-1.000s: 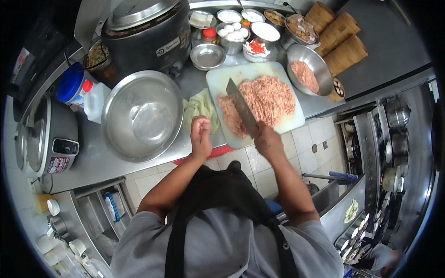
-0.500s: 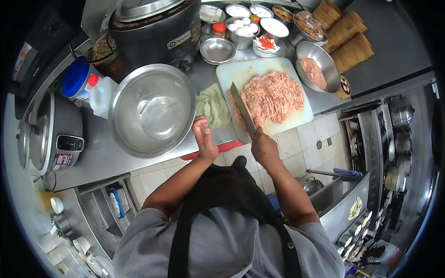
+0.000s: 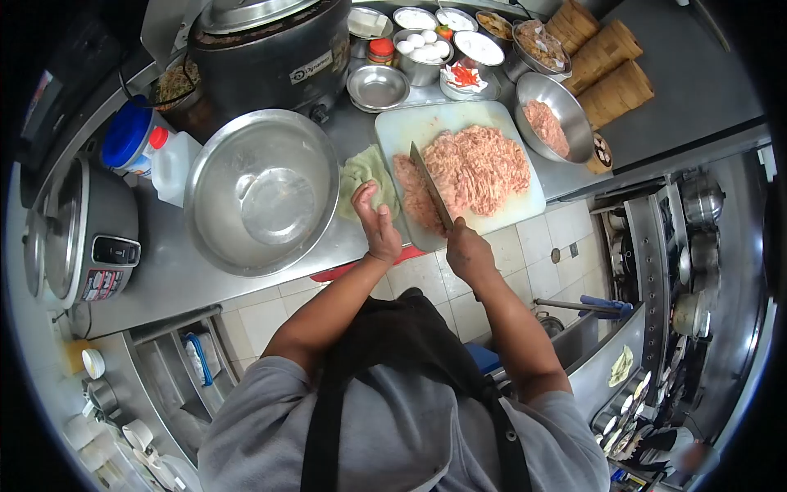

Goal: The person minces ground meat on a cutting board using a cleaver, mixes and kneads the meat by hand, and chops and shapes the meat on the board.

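Minced meat (image 3: 479, 168) is spread over a white cutting board (image 3: 520, 215). My right hand (image 3: 469, 252) is wrapped round the handle of a cleaver (image 3: 433, 189), whose blade lies in the meat near the board's left side. My left hand (image 3: 378, 223) is raised in front of a green cloth (image 3: 358, 170), left of the board, its fingers apart and nothing in it. To the left of the cloth is a large metal bowl (image 3: 275, 205), with no food in it.
Behind the board stand bowls of eggs (image 3: 422, 49) and red garnish (image 3: 464, 76). A metal bowl of meat (image 3: 545, 127) is at the right, near bamboo steamers (image 3: 615, 94). A black cooker (image 3: 270, 66) stands behind. Another person (image 3: 676, 447) is at lower right.
My left hand has moved right, closer to the board, and its fingers have spread. The cleaver blade looks narrower, turned more upright in the meat. The whole view has shifted slightly.
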Action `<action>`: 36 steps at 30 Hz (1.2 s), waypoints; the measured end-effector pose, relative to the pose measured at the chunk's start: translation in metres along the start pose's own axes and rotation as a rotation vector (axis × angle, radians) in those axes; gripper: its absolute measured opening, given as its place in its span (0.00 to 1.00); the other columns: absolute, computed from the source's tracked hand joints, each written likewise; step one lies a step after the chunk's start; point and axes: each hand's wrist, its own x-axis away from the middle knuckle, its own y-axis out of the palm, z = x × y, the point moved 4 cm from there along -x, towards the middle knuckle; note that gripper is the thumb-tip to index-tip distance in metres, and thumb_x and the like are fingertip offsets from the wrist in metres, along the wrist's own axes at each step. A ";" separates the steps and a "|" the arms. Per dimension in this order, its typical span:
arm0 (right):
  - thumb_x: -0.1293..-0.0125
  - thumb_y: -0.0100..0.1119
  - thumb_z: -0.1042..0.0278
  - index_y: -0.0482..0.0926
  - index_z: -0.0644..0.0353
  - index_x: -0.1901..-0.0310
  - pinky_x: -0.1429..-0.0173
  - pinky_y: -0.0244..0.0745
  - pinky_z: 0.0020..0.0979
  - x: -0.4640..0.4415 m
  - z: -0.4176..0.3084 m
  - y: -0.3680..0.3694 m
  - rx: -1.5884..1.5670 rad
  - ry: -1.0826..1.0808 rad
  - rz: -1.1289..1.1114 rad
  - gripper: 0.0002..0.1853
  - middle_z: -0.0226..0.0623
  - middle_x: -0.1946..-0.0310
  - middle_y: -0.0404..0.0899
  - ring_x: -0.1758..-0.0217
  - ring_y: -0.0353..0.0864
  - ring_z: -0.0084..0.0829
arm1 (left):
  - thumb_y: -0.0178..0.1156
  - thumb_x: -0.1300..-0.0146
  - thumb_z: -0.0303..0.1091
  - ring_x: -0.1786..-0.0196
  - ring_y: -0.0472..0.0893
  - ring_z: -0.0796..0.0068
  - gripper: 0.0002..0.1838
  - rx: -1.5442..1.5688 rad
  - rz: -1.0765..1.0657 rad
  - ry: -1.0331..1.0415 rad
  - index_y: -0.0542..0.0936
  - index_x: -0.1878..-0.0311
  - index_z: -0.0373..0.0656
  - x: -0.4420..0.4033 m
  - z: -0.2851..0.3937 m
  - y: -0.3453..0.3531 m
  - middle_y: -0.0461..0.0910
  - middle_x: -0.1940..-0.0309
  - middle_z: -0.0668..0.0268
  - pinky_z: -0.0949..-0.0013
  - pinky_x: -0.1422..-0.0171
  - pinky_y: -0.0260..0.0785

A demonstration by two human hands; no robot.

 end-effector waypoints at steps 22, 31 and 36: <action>0.26 0.50 0.65 0.72 0.64 0.55 0.66 0.75 0.45 0.033 -0.038 -0.169 -0.426 -0.018 0.558 0.10 0.55 0.73 0.81 0.68 0.83 0.56 | 0.39 0.23 0.46 0.26 0.58 0.56 0.28 -0.091 0.008 -0.174 0.57 0.31 0.33 -0.001 -0.024 0.045 0.58 0.30 0.50 0.56 0.21 0.45; 0.26 0.47 0.62 0.72 0.64 0.56 0.58 0.75 0.53 0.007 0.011 -0.100 -0.023 -0.050 0.112 0.12 0.60 0.71 0.80 0.63 0.80 0.63 | 0.38 0.22 0.46 0.26 0.58 0.57 0.27 -0.043 0.057 -0.242 0.59 0.32 0.32 0.013 -0.021 0.059 0.60 0.31 0.50 0.57 0.21 0.44; 0.27 0.52 0.63 0.72 0.65 0.55 0.67 0.73 0.45 0.024 -0.021 -0.178 -0.483 -0.023 0.577 0.12 0.58 0.75 0.79 0.68 0.81 0.59 | 0.37 0.22 0.47 0.26 0.58 0.58 0.28 0.041 0.113 -0.293 0.59 0.32 0.31 0.014 -0.029 0.065 0.61 0.31 0.50 0.57 0.21 0.44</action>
